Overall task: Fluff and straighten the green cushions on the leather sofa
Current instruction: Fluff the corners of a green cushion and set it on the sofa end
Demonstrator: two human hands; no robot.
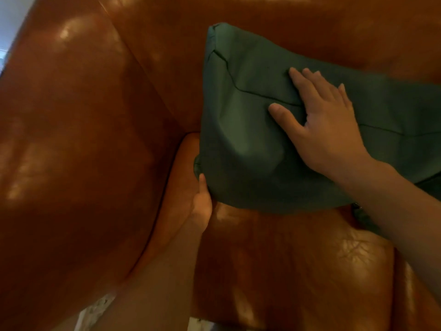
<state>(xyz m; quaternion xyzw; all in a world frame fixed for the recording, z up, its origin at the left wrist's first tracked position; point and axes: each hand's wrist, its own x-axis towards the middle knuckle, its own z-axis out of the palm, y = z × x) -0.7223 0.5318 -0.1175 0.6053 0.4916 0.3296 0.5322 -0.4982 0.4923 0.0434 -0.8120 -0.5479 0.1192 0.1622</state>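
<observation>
Nearest the lens, the left forearm rises from the bottom edge, and the left hand [202, 204] reaches the lower left corner of the green cushion [248, 144]; its thumb lies against the fabric edge while the other fingers are hidden behind the cushion, so whether that grip is closed on the corner cannot be told. That cushion leans in the corner of the leather sofa [78, 130], its top against the backrest and its lower edge on the seat, close to the armrest. On its creased front the right hand [327, 130] lies flat, palm down, fingers spread and thumb splayed toward the left, pressing rather than gripping. A second strip of green fabric [365, 218] shows under the right forearm, too hidden to identify.
</observation>
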